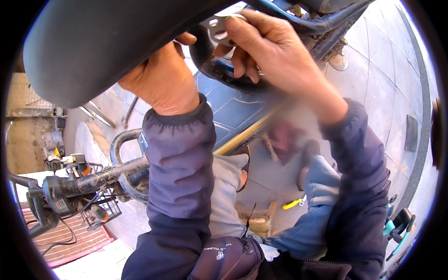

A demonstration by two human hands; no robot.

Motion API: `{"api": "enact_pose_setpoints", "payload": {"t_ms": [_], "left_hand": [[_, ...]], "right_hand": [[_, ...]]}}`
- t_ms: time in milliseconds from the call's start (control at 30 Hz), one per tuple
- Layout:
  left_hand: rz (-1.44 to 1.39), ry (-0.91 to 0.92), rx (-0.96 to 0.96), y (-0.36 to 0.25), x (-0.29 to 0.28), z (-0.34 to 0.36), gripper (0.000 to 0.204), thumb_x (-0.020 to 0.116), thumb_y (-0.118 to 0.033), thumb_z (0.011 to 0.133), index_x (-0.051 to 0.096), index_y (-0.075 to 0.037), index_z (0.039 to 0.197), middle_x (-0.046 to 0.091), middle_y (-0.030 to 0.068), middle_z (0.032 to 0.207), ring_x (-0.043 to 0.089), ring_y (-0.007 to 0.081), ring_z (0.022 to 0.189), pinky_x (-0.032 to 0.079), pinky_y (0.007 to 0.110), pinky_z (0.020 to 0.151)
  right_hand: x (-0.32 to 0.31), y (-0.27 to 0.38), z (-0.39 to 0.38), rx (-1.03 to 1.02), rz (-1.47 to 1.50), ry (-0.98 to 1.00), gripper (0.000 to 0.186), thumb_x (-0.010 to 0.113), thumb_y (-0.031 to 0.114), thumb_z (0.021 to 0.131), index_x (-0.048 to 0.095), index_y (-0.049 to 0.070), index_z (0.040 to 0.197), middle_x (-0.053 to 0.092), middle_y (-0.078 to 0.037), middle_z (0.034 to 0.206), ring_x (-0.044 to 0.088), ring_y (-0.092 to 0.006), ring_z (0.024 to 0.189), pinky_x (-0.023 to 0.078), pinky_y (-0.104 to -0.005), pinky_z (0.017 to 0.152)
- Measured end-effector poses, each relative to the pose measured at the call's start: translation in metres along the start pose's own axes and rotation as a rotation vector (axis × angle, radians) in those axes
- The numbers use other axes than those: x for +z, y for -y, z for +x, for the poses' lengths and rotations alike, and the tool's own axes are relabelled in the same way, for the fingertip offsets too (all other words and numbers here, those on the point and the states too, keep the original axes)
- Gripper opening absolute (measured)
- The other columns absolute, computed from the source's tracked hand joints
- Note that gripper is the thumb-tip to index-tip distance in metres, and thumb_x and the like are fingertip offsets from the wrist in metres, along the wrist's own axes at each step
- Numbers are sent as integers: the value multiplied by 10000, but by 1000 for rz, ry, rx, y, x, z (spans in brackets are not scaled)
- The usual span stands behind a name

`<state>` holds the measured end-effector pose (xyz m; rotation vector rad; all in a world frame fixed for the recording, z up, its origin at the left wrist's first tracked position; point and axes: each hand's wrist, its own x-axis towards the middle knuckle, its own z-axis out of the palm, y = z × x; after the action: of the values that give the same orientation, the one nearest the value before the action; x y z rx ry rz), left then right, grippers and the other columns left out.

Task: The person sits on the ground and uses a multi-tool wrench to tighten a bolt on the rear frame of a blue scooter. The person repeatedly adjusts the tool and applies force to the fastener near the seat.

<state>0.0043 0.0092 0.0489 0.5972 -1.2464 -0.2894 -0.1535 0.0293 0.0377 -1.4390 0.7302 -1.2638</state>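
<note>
My right hand (pixel 277 53) pinches a flat silver metal plate with holes (pixel 217 30) between thumb and fingers. The plate sits at the lower edge of a large black padded seat (pixel 107 44), beside a curved black tube (pixel 210 63) of the vehicle's frame. My left hand (pixel 163 81) reaches up against the underside of the seat with its fingers curled. Most of those fingers are hidden by the seat, and what they hold cannot be made out. Below both hands lies the vehicle's dark blue footboard (pixel 235 109) with a yellowish edge strip.
At the left are the handlebar (pixel 79 184) with cables and a striped mat (pixel 70 233). A yellow-handled tool (pixel 292 204) lies on the tiled floor near a small wooden stool (pixel 261 219). Another person's shoe (pixel 338 60) shows at the upper right.
</note>
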Motion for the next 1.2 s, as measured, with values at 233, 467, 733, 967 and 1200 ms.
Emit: {"api": "enact_pose_setpoints", "payload": {"t_ms": [233,467,733,967,1200], "left_hand": [[121,-32,99,-12,9,9,149,686,-113,932,710,-31,1053,682,41,732,572,90,518,361,187,457],[215,24,34,-22,15,9,146,702,-155,927,709,-42,1019,669,18,800,559,72,619,348,193,500],[154,10,72,-18,25,8,111,719,-152,906,686,-57,955,585,-17,739,469,51,595,307,188,507],[229,-25,130,-4,8,13,166,714,-172,915,680,-68,1040,620,-8,808,475,51,613,318,173,512],[163,-68,80,-15,24,2,201,723,-179,909,679,-69,1072,663,12,861,509,59,633,331,187,511]], "right_hand": [[6,-7,3,-32,56,-109,351,557,297,1018,679,-29,974,653,-50,677,592,-82,531,471,-245,491],[12,-13,19,-65,155,-194,335,597,288,993,694,-31,962,640,-69,646,573,-104,477,472,-270,452],[19,-22,21,-173,121,-270,372,628,303,963,683,-56,887,637,-142,634,629,-193,580,500,-349,574],[12,-17,23,-290,-208,-489,264,697,256,880,718,-6,903,663,-217,762,687,-360,750,534,-403,663],[4,31,5,-348,-349,-579,315,721,233,897,659,-54,784,640,-186,647,578,-239,538,459,-358,541]]}}
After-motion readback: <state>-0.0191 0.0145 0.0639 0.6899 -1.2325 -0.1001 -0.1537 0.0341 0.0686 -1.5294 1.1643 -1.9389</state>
